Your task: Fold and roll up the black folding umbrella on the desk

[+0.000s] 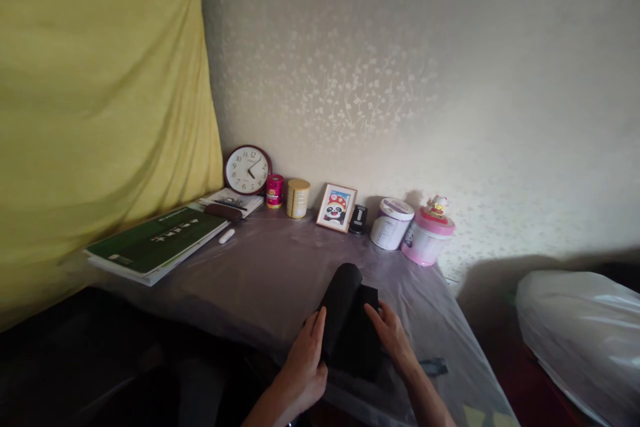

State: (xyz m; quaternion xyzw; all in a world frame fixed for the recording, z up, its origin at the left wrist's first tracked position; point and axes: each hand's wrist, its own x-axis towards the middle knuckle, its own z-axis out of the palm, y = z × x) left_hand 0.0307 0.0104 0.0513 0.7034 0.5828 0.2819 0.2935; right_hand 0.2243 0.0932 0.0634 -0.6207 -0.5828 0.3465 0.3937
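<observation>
A black roll of sheet material point(341, 303), perhaps cloth or plastic, lies tilted over the table's near part, with a flat black piece point(367, 340) spreading from its right side. My left hand point(307, 360) is closed around the roll's left side, thumb on top. On the right edge of the flat piece, my right hand point(390, 333) pinches the material between thumb and fingers. The underside of the roll and some fingertips are hidden. Close to my right wrist lies a small dark packet point(433, 366).
Along the wall stand a round clock point(249, 170), a pink can point(275, 191), a yellow-lidded can point(299, 199), a panda picture frame point(337, 207) and two tubs point(392, 224). Green books point(155, 240) and a white oval object point(227, 236) are left. A plastic-covered bundle point(580, 327) sits right.
</observation>
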